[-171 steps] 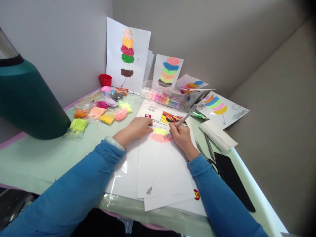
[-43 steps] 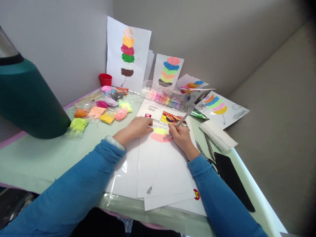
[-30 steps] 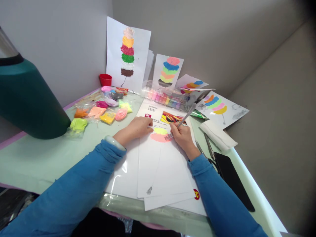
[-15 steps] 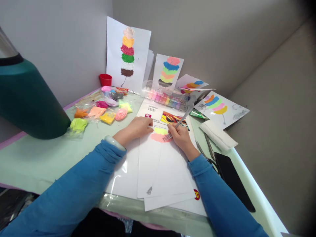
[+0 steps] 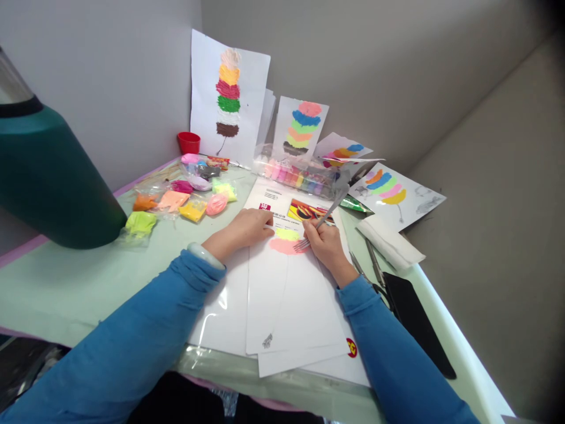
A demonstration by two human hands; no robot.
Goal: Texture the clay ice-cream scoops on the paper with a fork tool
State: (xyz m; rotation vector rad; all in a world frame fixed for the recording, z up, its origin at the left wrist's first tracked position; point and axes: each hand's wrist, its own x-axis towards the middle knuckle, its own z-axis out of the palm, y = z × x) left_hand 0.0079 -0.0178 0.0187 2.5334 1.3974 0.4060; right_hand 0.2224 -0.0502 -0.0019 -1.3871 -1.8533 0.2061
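Observation:
A white sheet of paper [image 5: 269,294] lies in front of me, bearing a yellow clay patch [image 5: 288,234] and a wider pink clay patch [image 5: 282,246] with a thin line below. My right hand [image 5: 325,240] is closed around a metal fork [image 5: 329,213]; its tines touch the right end of the pink patch and its handle slants up and away. My left hand [image 5: 251,227] rests on the sheet's upper left edge, thumb and fingers apart, just left of the yellow patch. The undersides of its fingers are hidden.
Bagged clay [image 5: 193,209] in several colours lies left, near a big green bottle [image 5: 57,176]. Behind are a clear clay box [image 5: 300,176], a red cup [image 5: 189,142] and propped pictures [image 5: 253,88]. Scissors [image 5: 382,294], a tissue roll [image 5: 391,241] and a black phone-like slab [image 5: 419,324] lie right.
The fork and my right hand have shifted slightly to the right along the pink patch. My left hand has stayed in place.

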